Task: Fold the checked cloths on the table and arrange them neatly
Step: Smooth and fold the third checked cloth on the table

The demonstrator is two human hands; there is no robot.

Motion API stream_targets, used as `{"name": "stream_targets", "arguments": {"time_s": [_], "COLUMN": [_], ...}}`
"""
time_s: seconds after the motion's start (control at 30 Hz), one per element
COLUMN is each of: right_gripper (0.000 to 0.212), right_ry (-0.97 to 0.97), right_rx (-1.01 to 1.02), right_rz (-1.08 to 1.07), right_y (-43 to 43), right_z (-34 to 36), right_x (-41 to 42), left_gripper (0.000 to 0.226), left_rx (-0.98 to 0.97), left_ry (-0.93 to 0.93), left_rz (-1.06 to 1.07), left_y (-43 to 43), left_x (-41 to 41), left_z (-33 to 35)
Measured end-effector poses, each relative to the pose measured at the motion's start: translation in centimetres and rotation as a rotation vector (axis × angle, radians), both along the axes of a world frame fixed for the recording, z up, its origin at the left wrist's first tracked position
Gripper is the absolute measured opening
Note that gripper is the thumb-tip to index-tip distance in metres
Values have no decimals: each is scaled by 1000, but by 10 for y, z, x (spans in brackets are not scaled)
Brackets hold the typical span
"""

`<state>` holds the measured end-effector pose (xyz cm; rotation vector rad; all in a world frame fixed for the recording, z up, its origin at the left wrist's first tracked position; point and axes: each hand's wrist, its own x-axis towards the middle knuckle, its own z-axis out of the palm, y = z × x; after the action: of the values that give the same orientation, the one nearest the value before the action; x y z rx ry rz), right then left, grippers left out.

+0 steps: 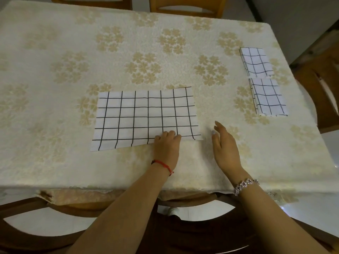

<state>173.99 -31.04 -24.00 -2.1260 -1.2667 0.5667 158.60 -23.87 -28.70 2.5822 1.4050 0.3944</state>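
A white cloth with black checks (139,116) lies flat in a wide rectangle at the middle of the table (55,52). My left hand (167,143) rests on its near edge, towards the right corner, with fingers curled onto the fabric. My right hand (224,142) hovers just right of that corner, fingers apart and holding nothing. Two small folded checked cloths lie at the right side of the table, one farther (256,62) and one nearer (268,97), end to end.
A cream tablecloth with a tan flower pattern covers the table. Wooden chairs stand at the far side (185,6), at the right (322,85) and at the near edge (110,208). The table's right edge runs close to the folded cloths.
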Motion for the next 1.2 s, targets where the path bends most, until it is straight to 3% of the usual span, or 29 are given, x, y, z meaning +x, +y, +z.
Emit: {"name": "stream_targets", "arguments": {"time_s": [0.3, 0.43, 0.63, 0.77, 0.93, 1.03, 1.2], "right_gripper": [67, 76, 76, 80, 80, 76, 59], "right_ry": [-68, -117, -175, -205, -223, -241, -231], "right_rx": [-41, -144, -214, -208, -221, -216, -133], "right_rz": [137, 234, 337, 398, 515, 576, 636], "right_y": [6, 7, 17, 27, 36, 40, 47], "right_z": [-5, -6, -8, -11, -18, -19, -25], "right_x": [6, 7, -1, -17, -37, -47, -54], "left_gripper": [23, 25, 28, 27, 16, 35, 31], "left_rx": [-86, -123, -59, -2, -173, -232, -331], "left_ry": [-217, -303, -638, -699, -1022, -1148, -1308], "left_rz": [-55, 78, 277, 334, 589, 725, 1046], "left_y": [-18, -22, -26, -33, -49, -53, -53], "left_x": [-14, -29, -62, -90, -112, -124, -138], "left_z": [4, 11, 14, 12, 21, 27, 47]}}
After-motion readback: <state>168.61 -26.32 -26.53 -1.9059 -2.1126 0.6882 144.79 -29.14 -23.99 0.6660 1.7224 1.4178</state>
